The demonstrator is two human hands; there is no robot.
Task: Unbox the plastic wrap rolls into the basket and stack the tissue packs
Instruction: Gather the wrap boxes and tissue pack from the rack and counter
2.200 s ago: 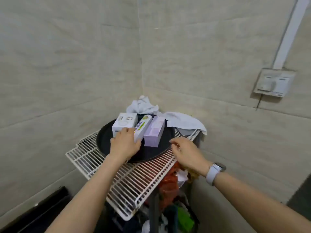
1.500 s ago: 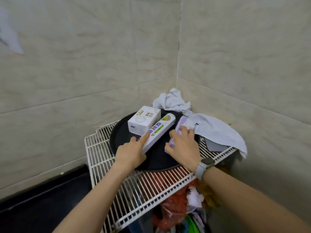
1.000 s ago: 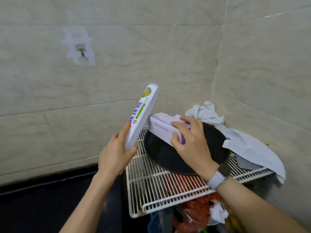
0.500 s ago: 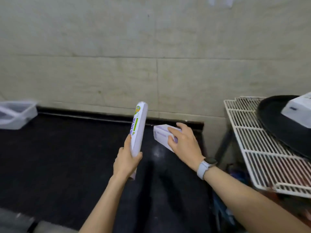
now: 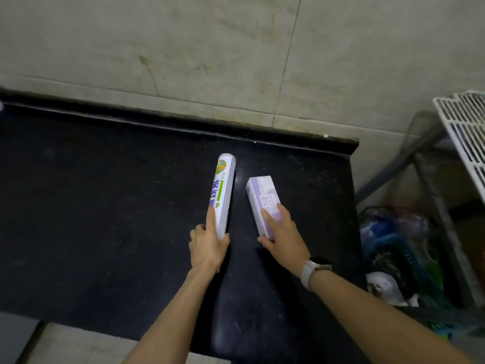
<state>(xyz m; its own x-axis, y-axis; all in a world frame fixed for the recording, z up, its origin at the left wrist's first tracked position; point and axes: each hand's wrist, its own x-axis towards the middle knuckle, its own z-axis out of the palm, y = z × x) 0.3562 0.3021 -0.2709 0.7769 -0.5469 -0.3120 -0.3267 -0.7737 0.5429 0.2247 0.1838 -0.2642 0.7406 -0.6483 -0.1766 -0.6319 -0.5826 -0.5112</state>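
Fingers (image 5: 210,218) of my left hand (image 5: 208,248) wrap the long white plastic wrap box (image 5: 222,195). My right hand (image 5: 284,236) grips the purple box (image 5: 262,203) beside it, both low over the black countertop (image 5: 105,206).

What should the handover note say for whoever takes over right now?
Left hand: shut on the white plastic wrap box.
Right hand: shut on the purple box.
Both boxes are at the black counter, side by side; whether they rest on it is unclear.
Done: nothing unboxed, both boxes closed.
Left: unbox rolls into basket, stack tissue packs; neither basket nor packs in view.
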